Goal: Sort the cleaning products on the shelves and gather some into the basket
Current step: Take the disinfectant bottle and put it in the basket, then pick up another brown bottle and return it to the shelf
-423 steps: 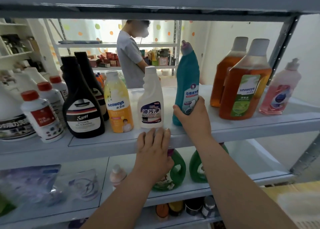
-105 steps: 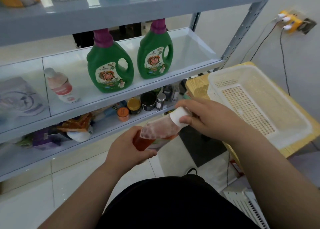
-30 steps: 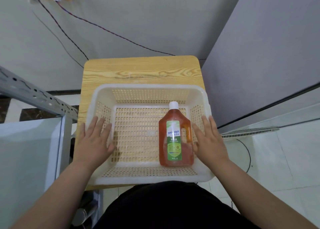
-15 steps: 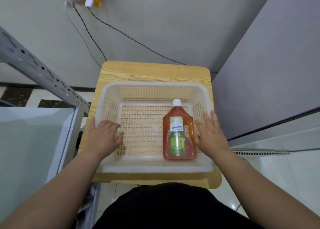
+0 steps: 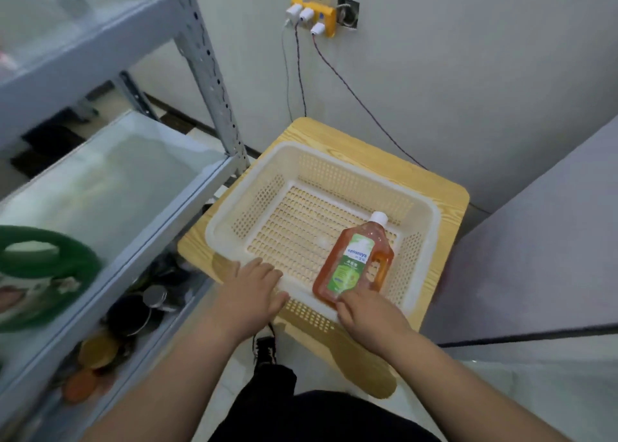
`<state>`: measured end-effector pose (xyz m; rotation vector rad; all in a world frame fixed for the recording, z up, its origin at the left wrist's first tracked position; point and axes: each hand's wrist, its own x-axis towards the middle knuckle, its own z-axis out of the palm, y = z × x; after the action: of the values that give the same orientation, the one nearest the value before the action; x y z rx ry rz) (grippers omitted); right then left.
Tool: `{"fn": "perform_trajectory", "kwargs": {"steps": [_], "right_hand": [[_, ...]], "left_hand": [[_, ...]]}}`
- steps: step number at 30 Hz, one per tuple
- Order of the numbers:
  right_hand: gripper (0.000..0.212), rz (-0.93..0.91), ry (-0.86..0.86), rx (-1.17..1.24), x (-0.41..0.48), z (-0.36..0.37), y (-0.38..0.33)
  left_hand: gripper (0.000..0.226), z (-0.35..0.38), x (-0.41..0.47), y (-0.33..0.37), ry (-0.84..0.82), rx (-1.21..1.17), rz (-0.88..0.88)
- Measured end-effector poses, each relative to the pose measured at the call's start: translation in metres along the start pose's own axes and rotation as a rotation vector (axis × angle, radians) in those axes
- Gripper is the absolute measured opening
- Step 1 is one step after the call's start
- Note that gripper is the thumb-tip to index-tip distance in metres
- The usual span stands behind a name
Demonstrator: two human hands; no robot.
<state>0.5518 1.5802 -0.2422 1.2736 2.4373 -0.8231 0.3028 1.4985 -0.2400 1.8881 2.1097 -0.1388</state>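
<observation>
Both of your grips had slid off the basket's [image 5: 361, 176] side walls to its near rim since half a second before. Your left grip [image 5: 254, 284] lay on the basket's near-left rim, fingers fairly straight and holding nothing. Your right grip [image 5: 364, 313] sat at the basket's near-right rim, and blur kept you from telling whether its fingers curled round anything. Inside the basket a single orange bottle [image 5: 354, 264] lay flat by the right wall, green label up, white cap toward the far corner. Its base was touching or just beside your right grip, well apart from your left. The basket stood on a wooden worktop [image 5: 451, 231], with grey shelves [image 5: 127, 187] to the basket's left.
</observation>
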Motion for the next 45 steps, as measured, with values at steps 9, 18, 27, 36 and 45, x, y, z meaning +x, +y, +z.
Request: {"fn": "perform_trajectory", "kwargs": {"steps": [9,18,27,36,45], "right_hand": [[0.041,-0.456,0.070,-0.181,0.017,-0.069,-0.136],[0.035,-0.847,0.396,-0.253,0.024,-0.155,-0.321],[0.023,-1.034,0.576,-0.163,0.050,-0.186,-0.466],[0.036,-1.008,0.439,-0.280,0.118,-0.185,-0.520],[0.046,-1.095,0.491,-0.265,0.143,-0.179,-0.519]], "left_hand": [[0.045,-0.087,-0.105,-0.029,0.316,-0.081,-0.347],[0.043,-0.203,-0.199,-0.115,0.624,-0.018,-0.575],[0.046,-0.268,-0.217,-0.212,0.997,-0.281,-0.712],[0.116,-0.306,-0.180,-0.295,1.121,-0.880,-0.975],[0.068,-0.320,-0.156,-0.341,1.232,-0.994,-0.727]]}}
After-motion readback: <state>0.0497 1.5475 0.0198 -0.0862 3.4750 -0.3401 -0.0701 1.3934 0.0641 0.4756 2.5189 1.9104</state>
